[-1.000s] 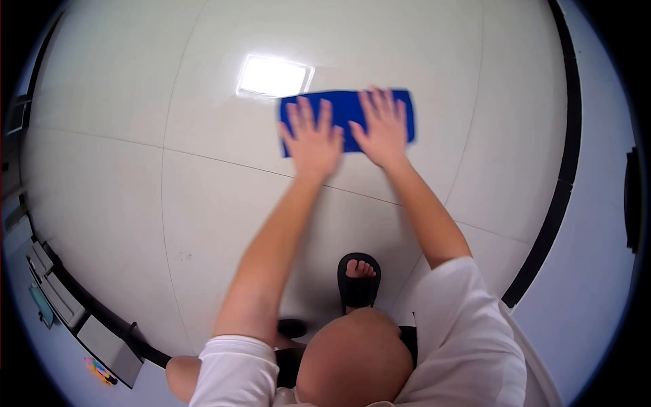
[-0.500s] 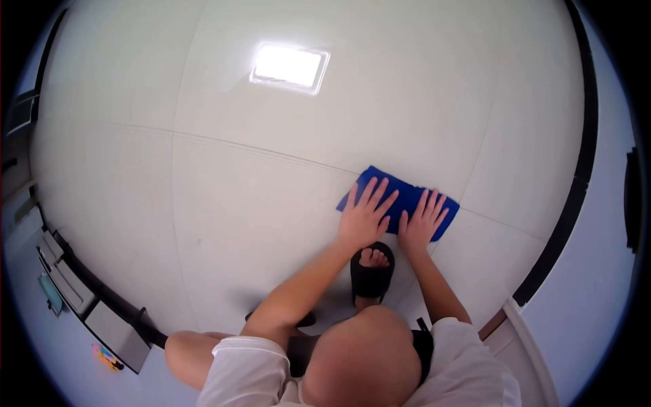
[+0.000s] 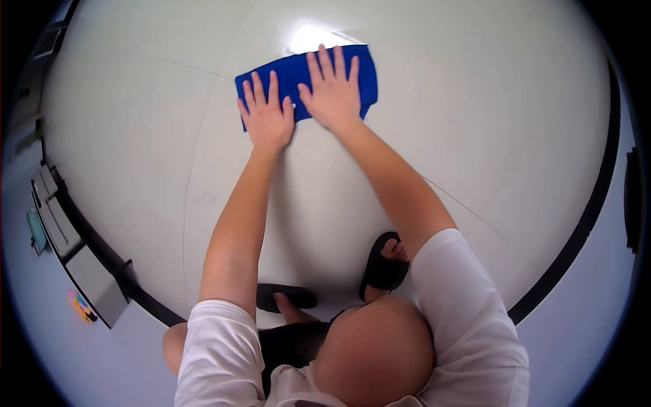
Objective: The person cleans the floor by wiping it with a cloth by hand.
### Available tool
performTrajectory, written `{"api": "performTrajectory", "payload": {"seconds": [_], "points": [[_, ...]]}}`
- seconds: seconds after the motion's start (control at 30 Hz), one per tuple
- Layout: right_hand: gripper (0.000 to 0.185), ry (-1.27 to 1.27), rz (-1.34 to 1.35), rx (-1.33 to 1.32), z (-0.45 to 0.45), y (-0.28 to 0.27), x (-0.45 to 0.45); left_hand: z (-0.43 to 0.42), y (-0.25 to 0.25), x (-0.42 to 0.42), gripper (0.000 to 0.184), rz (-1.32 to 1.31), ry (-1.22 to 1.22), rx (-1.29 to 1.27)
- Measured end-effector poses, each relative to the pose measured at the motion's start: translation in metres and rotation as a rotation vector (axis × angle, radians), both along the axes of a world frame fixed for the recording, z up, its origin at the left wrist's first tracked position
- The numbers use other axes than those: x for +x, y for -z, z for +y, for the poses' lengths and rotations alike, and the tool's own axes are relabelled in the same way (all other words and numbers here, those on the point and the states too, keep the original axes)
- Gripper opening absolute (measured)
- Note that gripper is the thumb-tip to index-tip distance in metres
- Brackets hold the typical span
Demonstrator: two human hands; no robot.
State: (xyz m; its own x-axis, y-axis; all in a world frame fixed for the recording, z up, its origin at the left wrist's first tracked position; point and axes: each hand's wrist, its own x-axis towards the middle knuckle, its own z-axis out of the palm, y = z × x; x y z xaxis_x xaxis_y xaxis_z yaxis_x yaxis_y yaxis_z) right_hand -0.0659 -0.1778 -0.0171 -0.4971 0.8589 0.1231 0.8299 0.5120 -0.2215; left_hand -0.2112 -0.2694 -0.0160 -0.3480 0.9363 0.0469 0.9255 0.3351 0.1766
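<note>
Left wall: A teal item (image 3: pixel 36 230), a small bright-coloured item (image 3: pixel 80 305) and grey-white panels (image 3: pixel 98 281) are seen at the far left; what they are cannot be made out well so close to the bent, dim edge of the view.
Left hand: The left hand (image 3: pixel 269 119) is laid palm down on the left part of the blue cloth (image 3: pixel 298 71), its fingers spread wide and pointed away from the body, its thumb held out toward the right.
Cloth: It is spread flat on the pale tiled floor (image 3: pixel 475 102), ahead of the person at arm's length. Its long axis is set across the body, slightly aslant, with the right end tipped farther away than the left.
Light patch: A bright reflection (image 3: pixel 315 37) is shown on the floor, partly covered by the cloth's far edge.
Right hand: The right hand (image 3: pixel 333 91) is pressed flat on the right part of the cloth, its fingers spread and its fingertips brought to the far edge.
Feet: A black left slipper (image 3: pixel 298 296) and a black right slipper (image 3: pixel 383 275) are worn, well apart from the cloth.
Right wall: The floor is bordered by a dark strip (image 3: pixel 597 210).
</note>
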Motion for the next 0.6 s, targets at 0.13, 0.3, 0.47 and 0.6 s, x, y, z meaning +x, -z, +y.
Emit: {"api": "performTrajectory", "payload": {"seconds": [0.13,0.3,0.47,0.6], "points": [[0.070,-0.204,0.081,-0.044,-0.055,-0.003,-0.029,-0.068,-0.002,-0.020,0.072,-0.017,-0.094,-0.033],[0.071,-0.344,0.129,-0.171,-0.118,-0.004,0.018,-0.141,-0.008,0.019,0.075,-0.064,-0.093,-0.091],[0.077,-0.337,0.034,-0.306,-0.166,-0.021,0.080,-0.187,-0.012,0.062,0.079,-0.130,-0.039,-0.161],[0.078,-0.272,0.027,-0.254,-0.166,-0.021,0.068,-0.176,-0.021,0.040,0.079,-0.174,0.084,-0.131]]}}
